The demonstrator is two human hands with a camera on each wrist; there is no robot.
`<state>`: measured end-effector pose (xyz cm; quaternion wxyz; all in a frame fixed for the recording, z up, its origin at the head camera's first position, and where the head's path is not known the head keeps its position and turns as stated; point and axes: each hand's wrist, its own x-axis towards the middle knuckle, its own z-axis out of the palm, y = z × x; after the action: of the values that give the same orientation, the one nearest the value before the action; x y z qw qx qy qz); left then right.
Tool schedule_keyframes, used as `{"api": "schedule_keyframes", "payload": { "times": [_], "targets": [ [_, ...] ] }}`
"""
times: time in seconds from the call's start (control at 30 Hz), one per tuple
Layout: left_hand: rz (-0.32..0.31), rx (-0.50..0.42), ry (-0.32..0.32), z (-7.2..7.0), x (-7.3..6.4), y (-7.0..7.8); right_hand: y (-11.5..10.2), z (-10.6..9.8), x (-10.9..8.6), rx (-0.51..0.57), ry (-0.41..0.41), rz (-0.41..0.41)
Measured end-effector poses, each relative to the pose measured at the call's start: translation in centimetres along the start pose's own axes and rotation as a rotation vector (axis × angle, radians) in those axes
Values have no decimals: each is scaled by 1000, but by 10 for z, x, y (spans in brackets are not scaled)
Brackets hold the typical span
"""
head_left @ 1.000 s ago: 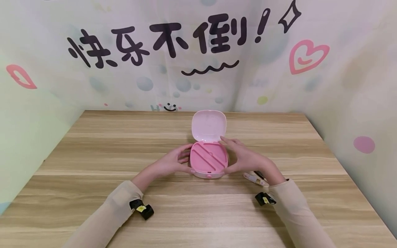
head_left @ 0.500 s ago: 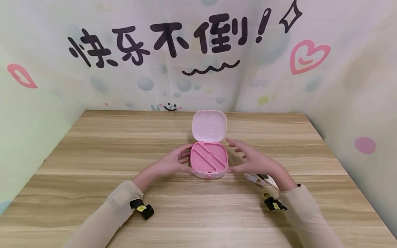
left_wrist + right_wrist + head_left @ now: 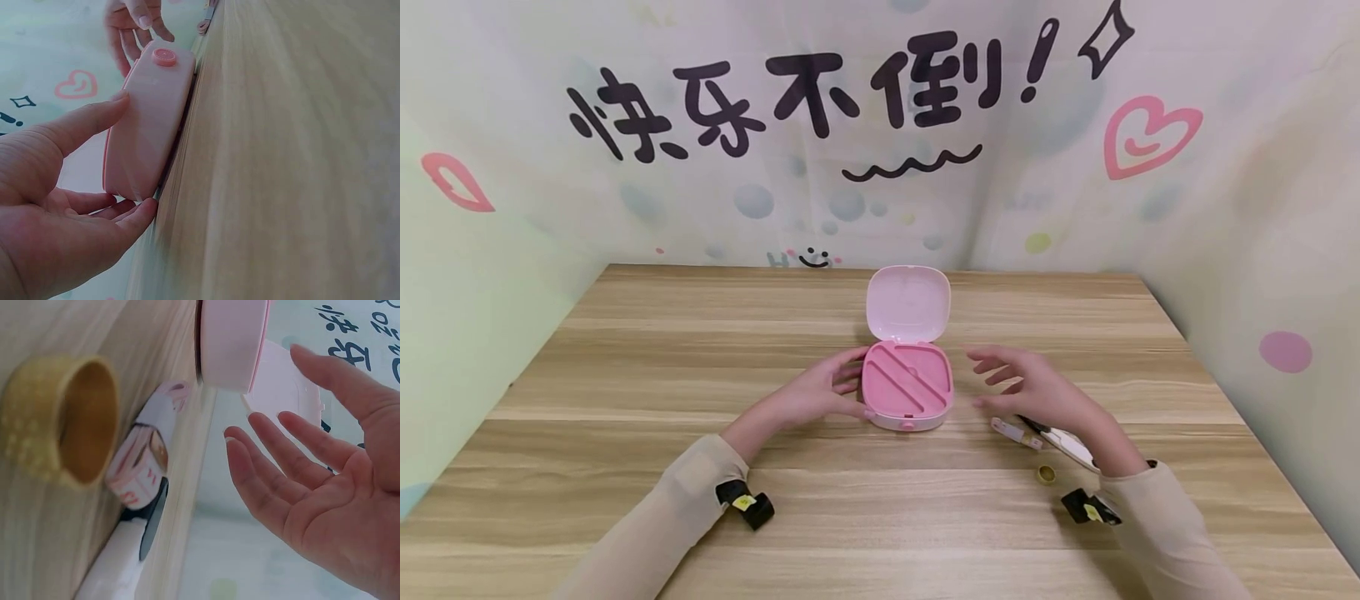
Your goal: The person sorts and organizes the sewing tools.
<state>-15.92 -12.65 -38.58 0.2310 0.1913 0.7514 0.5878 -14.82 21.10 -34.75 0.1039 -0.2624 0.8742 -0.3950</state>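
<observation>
A small pink plastic box [image 3: 907, 383] sits at the middle of the table, its pale lid [image 3: 908, 303] raised at the back. Diagonal ridges cross its pink inner tray, and a round pink button [image 3: 164, 57] marks the front. My left hand [image 3: 820, 388] holds the box's left front corner, thumb on the front edge and fingers along the side. To the right of the box, apart from it, my right hand [image 3: 1033, 390] hovers with relaxed fingers and nothing in them. Below it lie a folded tape measure [image 3: 139, 469], a gold ring-shaped thimble [image 3: 87, 422] and a white-handled tool with a black part [image 3: 115, 562].
The wood-grain table [image 3: 880, 525] runs back to a white printed cloth [image 3: 737, 200] with black characters. Cloth also borders both sides. A black wrist camera [image 3: 1090, 507] on the right sleeve is close to the thimble.
My right hand has let go of the box's right side and drawn away to the right, uncovering the thimble and more of the white-handled tool. The left hand stays on the box.
</observation>
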Motion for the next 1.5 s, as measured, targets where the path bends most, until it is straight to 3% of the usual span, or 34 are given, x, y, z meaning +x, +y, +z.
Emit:
{"api": "schedule_keyframes", "payload": {
  "times": [0.53, 0.9, 1.13, 1.5],
  "targets": [
    [6, -3, 3, 1, 0, 2, 7, -6, -22, -60, 18, 2],
    [0, -18, 3, 2, 1, 3, 10, -2, -40, -24, 36, 95],
    [-8, -16, 4, 1, 0, 2, 16, 3, -50, -59, 66, 157],
    [-3, -20, 5, 1, 0, 0, 15, 7, -54, -79, 52, 181]
  ]
}}
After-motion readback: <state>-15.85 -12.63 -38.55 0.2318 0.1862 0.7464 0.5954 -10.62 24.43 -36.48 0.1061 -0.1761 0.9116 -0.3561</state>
